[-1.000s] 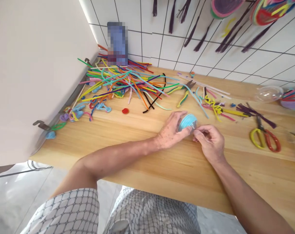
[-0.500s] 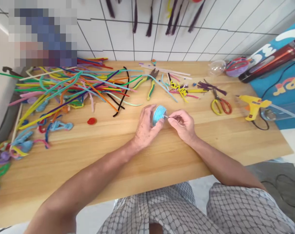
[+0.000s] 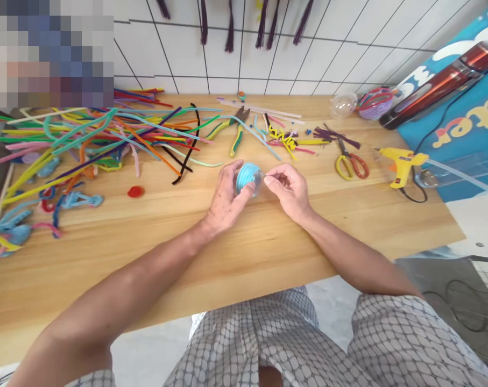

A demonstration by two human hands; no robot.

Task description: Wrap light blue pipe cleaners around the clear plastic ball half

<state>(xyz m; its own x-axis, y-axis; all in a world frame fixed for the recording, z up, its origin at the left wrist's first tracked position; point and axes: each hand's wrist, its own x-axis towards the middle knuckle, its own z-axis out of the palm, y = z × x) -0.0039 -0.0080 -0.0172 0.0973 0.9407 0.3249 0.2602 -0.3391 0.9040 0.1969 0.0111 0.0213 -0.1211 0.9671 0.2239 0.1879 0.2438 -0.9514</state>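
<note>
My left hand [image 3: 226, 199] is closed around a clear plastic ball [image 3: 258, 186] wound with light blue pipe cleaner [image 3: 247, 174]. Its thumb presses the near side and its fingers curve behind. Just to the right, the thumb and forefinger of my right hand [image 3: 289, 191] pinch together close to the ball's side. A tiny dark tip shows at those fingertips, too small to name. Both hands are held over the wooden table [image 3: 244, 252].
Loose coloured pipe cleaners [image 3: 106, 134] heap on the left. Pliers [image 3: 236, 129], scissors [image 3: 351, 161], a yellow glue gun [image 3: 403, 164] and another clear ball [image 3: 344, 105] lie beyond my hands. A red disc [image 3: 135, 191] sits left; a dark red flask [image 3: 441, 86] is at right.
The view has shifted, so everything sits further left. The wound ball has turned a little in my left hand. A thin pale strand between ball and right fingers no longer shows.
</note>
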